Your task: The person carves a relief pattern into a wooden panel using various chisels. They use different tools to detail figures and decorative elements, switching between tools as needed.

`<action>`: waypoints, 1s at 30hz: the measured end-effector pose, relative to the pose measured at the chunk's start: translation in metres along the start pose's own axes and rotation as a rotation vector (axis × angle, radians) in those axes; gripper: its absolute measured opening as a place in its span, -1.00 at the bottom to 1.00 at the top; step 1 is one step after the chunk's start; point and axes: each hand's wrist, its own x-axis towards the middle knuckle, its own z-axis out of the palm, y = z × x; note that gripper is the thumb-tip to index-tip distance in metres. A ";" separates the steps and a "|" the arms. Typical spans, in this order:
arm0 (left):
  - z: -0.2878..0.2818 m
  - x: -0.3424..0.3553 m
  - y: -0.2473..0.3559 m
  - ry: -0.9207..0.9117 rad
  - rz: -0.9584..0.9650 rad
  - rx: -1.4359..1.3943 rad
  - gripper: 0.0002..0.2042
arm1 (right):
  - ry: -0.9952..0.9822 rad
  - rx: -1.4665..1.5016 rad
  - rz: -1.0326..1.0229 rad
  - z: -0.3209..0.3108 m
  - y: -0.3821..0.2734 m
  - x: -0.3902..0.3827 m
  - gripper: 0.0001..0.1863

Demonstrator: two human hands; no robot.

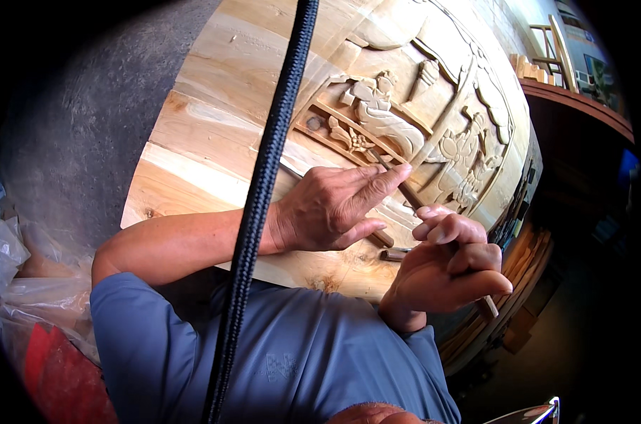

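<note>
While I'm watching this from way off, my eyes go straight to the bare right hand (451,254): its fingers are curled around a slim, straight, brown wooden-handled carving tool (411,195), butt end poking out below. The bare left hand (334,208) has fingers stretched across the shaft, thumb apart; can't tell from up here if they pinch it or just press. The tool's front end is over the pale, relief-carved wooden panel (200,120), right by the little carved leaf spray (350,136).

My worry: if the push is too hard or the grain gives suddenly, I reckon the tip could skid and chip that spray or scar the reclining robed wooden figure (387,119). The left fingertips are near the blade side too, so a slip could nick them.

Counting outward: two hands, one held tool, one panel, at least two carved figures, two loose tool handles lying just below the left hand (one brown wooden handle (380,237), one shorter dark handle (394,255)). One black braided cord (267,162) crosses my view. Off left, crumpled clear plastic bags (41,300), no idea how many.
</note>
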 end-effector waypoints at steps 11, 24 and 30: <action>0.001 -0.001 -0.001 0.020 -0.010 -0.005 -0.07 | -0.022 -0.043 -0.001 0.013 -0.003 0.006 -0.27; -0.015 0.001 -0.001 0.077 -0.032 -0.067 -0.35 | -0.258 -0.296 -0.251 0.050 0.008 0.008 -0.65; 0.000 0.003 -0.004 0.071 0.026 -0.082 -0.24 | -0.206 -0.297 -0.119 0.026 0.000 -0.001 -0.40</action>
